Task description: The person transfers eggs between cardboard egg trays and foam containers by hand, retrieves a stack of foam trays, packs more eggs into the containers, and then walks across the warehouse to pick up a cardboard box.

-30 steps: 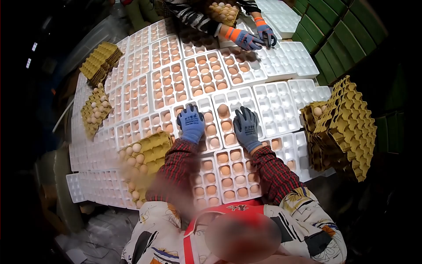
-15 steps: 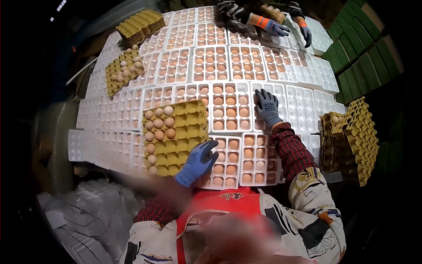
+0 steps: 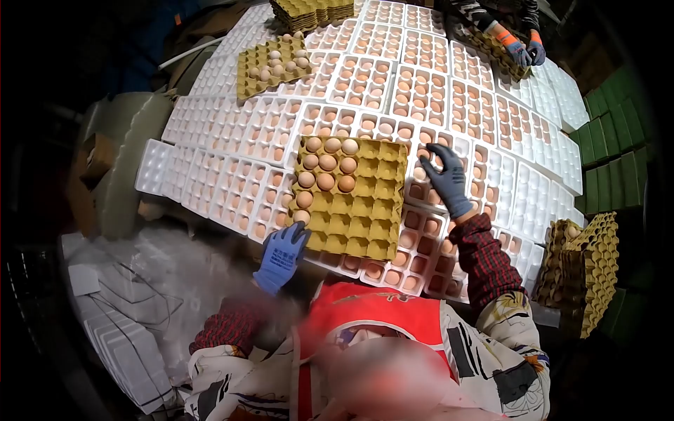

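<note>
My left hand (image 3: 281, 256), in a blue-grey glove, is at the near left corner of a yellow-brown pulp egg tray (image 3: 358, 221). Its fingers are drawn together beside an egg (image 3: 302, 216); the fingertips and whatever they grip are hidden. Eggs occupy the tray's left part, while its right cells are bare. Over a white foam tray (image 3: 467, 151) holding eggs, my right hand (image 3: 447, 179) is open, thumb apart from the curved fingers. I see no egg held in it. The pulp tray rests on top of the white trays.
White foam trays with eggs (image 3: 421, 91) cover the table. Another pulp tray (image 3: 270, 70) with eggs lies farther left, before a stacked pile (image 3: 312, 14). More pulp trays (image 3: 583, 274) stand at right, near green boxes (image 3: 618, 133). A co-worker's gloved hands (image 3: 528, 52) touch a pulp tray.
My left hand went from the pulp tray's right edge to its near left corner. My right hand moved left onto a tray with eggs. The view shifted; the co-worker's hands came together.
</note>
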A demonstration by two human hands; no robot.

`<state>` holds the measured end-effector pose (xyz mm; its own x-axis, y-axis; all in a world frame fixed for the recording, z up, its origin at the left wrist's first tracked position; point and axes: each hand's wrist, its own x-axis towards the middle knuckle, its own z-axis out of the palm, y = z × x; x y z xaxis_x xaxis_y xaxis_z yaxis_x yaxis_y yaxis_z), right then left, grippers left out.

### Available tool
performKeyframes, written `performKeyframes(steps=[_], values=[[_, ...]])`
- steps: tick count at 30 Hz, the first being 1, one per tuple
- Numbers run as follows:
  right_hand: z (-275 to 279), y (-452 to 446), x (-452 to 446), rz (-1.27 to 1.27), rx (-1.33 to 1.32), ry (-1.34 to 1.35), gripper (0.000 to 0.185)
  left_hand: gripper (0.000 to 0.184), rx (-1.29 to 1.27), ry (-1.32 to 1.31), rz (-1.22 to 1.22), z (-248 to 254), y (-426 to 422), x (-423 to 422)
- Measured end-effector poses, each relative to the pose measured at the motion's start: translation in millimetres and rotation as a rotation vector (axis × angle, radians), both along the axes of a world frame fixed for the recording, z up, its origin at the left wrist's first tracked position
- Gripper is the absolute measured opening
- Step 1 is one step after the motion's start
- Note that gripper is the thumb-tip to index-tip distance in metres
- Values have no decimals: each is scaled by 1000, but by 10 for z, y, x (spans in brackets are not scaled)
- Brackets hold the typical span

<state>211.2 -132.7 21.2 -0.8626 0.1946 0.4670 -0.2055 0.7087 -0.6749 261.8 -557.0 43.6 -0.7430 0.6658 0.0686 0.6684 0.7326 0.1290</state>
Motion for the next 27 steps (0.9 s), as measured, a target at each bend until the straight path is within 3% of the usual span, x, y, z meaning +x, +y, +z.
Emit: performKeyframes(steps=[2, 5, 7, 9, 11, 13, 14, 15, 17, 19, 21, 23, 24, 25, 27], values=[[118, -845, 124, 354, 32, -117, 39, 37, 21, -27, -38, -39, -104, -81], [2, -1550, 69, 298, 345, -189, 28, 35, 376, -323, 52, -40, -252, -199], [1, -1586, -63, 262, 324, -268, 24, 40, 931, -840, 461, 74, -268, -235], [12, -1577, -170, 233, 306, -361, 20, 48, 1512, -1284, 667, 357, -315, -360], [57, -1532, -203, 264, 288, -383, 19, 36, 1207, -849, 340, 131, -299, -447], [81, -1539, -216, 262, 313, -310, 19, 33, 1083, -960, 348, 50, -306, -630], [43, -1564, -208, 274, 305, -300, 19, 33, 996, -1193, 548, -11, -271, -658], [18, -1577, -194, 288, 297, -292, 20, 33, 656, -574, 92, -115, -172, -673], [58, -1503, -215, 319, 266, -356, 25, 33, 115, -124, -39, 170, 35, -529], [53, -1458, -283, 382, -699, -345, 29, 38, 108, -123, -39, 71, -3, -551], [205, -1410, -298, 353, -1189, -519, 25, 42, 92, -133, -44, -11, -54, -580], [206, -1561, -424, 441, -1115, -644, 23, 53, 425, -498, 60, -64, -187, -669], [205, -1674, -492, 501, -711, -669, 26, 61, 777, -880, 234, -196, -259, -678], [144, -1847, -508, 433, -153, -404, 22, 64, 1014, -1068, 308, -50, -301, -726], [152, -2111, -414, 264, 490, -335, 20, 64, 1468, -1354, 270, 321, -200, -725]])
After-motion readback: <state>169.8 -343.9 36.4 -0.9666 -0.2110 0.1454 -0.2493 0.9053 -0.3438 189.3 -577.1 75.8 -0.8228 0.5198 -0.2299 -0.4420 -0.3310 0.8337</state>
